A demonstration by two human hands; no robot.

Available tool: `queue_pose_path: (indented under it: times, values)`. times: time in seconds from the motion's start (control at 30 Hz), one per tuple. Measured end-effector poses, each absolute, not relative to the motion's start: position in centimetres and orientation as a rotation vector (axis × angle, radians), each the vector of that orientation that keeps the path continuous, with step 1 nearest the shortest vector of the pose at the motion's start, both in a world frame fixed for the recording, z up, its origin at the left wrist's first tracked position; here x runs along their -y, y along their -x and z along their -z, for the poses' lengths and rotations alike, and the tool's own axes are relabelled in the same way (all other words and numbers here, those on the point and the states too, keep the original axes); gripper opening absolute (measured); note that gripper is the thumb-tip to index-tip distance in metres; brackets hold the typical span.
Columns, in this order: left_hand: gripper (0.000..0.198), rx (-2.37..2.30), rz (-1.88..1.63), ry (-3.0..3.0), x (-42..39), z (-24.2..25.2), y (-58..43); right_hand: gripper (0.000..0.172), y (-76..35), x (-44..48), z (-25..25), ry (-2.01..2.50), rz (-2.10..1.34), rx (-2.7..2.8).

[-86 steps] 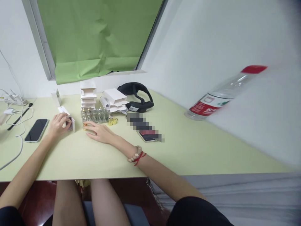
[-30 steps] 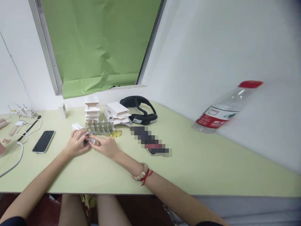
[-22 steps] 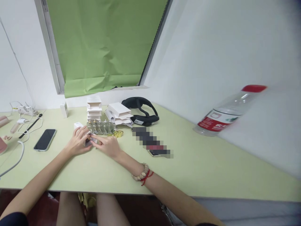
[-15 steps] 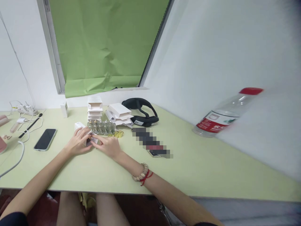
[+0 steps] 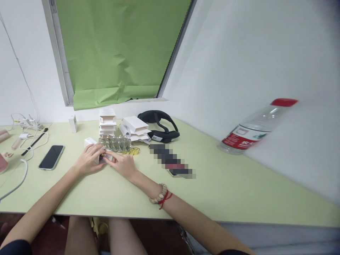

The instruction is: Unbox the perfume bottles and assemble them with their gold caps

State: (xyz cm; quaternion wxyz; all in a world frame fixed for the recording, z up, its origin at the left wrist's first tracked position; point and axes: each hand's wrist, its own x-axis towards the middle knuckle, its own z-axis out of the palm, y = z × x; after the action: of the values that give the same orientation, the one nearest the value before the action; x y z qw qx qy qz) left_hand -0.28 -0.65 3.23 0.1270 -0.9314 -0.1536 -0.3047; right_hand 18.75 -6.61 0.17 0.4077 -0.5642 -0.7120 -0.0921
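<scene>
Apparently, the left hand (image 5: pixel 89 159) has its grip clamped around a white carton (image 5: pixel 90 142), at ten o'clock on the desk (image 5: pixel 191 198); glass bottles (image 5: pixel 119 144) stand at its two o'clock. The right hand (image 5: pixel 122 163) touches the carton's four-o'clock end; whether it's pinching, I cannot tell. Overpressing could crumple the card.

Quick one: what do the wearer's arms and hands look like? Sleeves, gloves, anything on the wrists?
No gloves: left hand and right hand are bare. Right wrist wears a beige beaded bracelet and a thin red cord with loose ends. Nothing visible on the left wrist. Forearms uncovered; dark left sleeve and right sleeve edges show at the bottom.
</scene>
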Motion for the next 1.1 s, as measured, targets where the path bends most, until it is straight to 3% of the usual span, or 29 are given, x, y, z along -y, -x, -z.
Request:
queue_pose_path:
  times: [0.3,1.1]
  values:
    - [0.049,0.499,0.816,2.771,0.76,-3.44,0.28,0.027,-18.84,6.49,-0.39,1.427,0.179,1.911]
    - [0.047,0.564,0.666,2.750,0.37,-3.27,0.25,0.016,-18.79,6.13,0.02,1.301,0.301,1.803]
